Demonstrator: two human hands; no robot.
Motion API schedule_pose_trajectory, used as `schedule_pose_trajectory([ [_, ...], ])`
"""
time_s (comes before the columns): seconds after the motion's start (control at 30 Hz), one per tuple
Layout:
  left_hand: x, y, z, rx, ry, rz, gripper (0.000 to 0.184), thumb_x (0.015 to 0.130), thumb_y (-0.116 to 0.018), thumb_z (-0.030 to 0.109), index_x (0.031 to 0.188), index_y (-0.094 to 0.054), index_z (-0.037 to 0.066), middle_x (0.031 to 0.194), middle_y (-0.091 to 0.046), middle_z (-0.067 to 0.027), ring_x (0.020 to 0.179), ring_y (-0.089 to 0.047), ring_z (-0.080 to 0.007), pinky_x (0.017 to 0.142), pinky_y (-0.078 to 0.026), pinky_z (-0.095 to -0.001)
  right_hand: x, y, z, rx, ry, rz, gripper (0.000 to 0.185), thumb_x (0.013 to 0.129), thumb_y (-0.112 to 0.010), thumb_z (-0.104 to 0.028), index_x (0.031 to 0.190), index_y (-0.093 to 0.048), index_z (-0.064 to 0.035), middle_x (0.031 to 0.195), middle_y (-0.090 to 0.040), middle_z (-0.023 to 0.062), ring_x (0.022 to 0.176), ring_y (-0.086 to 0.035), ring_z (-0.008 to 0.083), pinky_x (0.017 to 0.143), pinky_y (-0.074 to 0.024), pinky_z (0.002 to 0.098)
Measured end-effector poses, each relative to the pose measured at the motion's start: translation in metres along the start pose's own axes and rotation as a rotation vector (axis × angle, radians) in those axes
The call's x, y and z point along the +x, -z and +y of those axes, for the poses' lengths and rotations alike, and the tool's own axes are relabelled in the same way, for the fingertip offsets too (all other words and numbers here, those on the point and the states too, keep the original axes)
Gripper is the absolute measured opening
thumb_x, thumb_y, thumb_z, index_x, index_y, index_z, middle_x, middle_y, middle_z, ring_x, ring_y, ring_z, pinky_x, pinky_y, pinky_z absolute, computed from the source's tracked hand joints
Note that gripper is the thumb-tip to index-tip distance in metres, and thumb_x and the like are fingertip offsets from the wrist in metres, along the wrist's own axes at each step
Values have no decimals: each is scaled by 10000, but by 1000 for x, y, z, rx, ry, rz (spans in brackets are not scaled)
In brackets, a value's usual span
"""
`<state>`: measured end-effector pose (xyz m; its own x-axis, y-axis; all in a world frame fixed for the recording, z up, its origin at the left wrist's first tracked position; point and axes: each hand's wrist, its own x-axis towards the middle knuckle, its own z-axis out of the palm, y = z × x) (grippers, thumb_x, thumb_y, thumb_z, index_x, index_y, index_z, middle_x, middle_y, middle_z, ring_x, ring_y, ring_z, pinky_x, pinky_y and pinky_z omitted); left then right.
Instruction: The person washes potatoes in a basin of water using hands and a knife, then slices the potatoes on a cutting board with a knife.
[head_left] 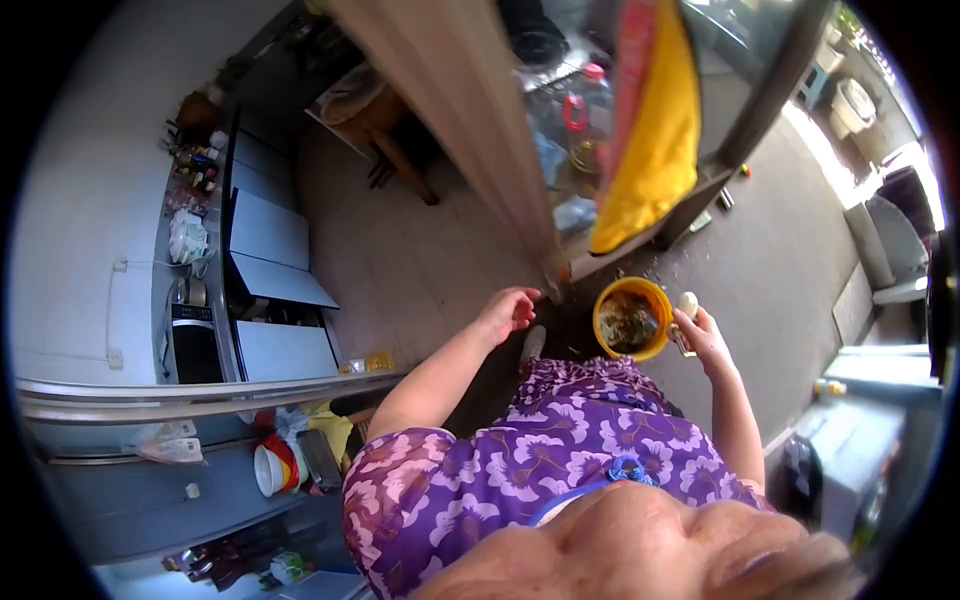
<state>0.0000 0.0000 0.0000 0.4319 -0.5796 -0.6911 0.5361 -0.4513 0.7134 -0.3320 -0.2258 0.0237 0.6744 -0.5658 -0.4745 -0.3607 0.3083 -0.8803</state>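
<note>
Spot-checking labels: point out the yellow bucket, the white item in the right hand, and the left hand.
Yellow bucket (655, 290): head view, upper right rim.
White item (687, 303): head view, rounded end.
Left hand (508, 312): head view, middle.

The left forearm angles forward and inward, ending in a left hand that holds nothing, its fingers loosely bent and turned toward the body's midline. The right forearm extends forward on the other side. The right hand tilts inward, fingers curled in a grip. The two hands are well apart.
</note>
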Motion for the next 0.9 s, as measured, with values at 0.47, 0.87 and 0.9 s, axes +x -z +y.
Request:
schedule_pose_trajectory([
  [0.47, 334, 41, 226, -523, -247, 38, 704, 855, -541, 97, 1456, -191, 200, 1229, -459, -141, 739, -620, -259, 595, -560, -414, 8, -54, -81, -128, -222, 379, 367, 914, -622, -381, 1064, -590, -47, 795, -568, -28, 683, -496, 54, 611, -396, 219],
  [0.87, 469, -21, 253, -380, -368, 193, 99, 798, -655, 114, 770, -565, 83, 635, -515, -18, 553, -501, -122, 482, -413, -301, 25, -27, -101, -66, -288, 547, 292, 911, -630, -348, 991, -593, -69, 736, -559, -38, 585, -468, 34, 537, -401, 205],
  [0.9, 481, -28, 252, -287, -486, 388, 119, 762, -650, 103, 848, -594, 41, 725, -575, -53, 641, -560, -162, 577, -483, -330, 21, -16, -108, -101, -296, 539, 310, 911, -631, -352, 1019, -593, -64, 755, -571, -31, 612, -485, 40, 554, -410, 211],
])
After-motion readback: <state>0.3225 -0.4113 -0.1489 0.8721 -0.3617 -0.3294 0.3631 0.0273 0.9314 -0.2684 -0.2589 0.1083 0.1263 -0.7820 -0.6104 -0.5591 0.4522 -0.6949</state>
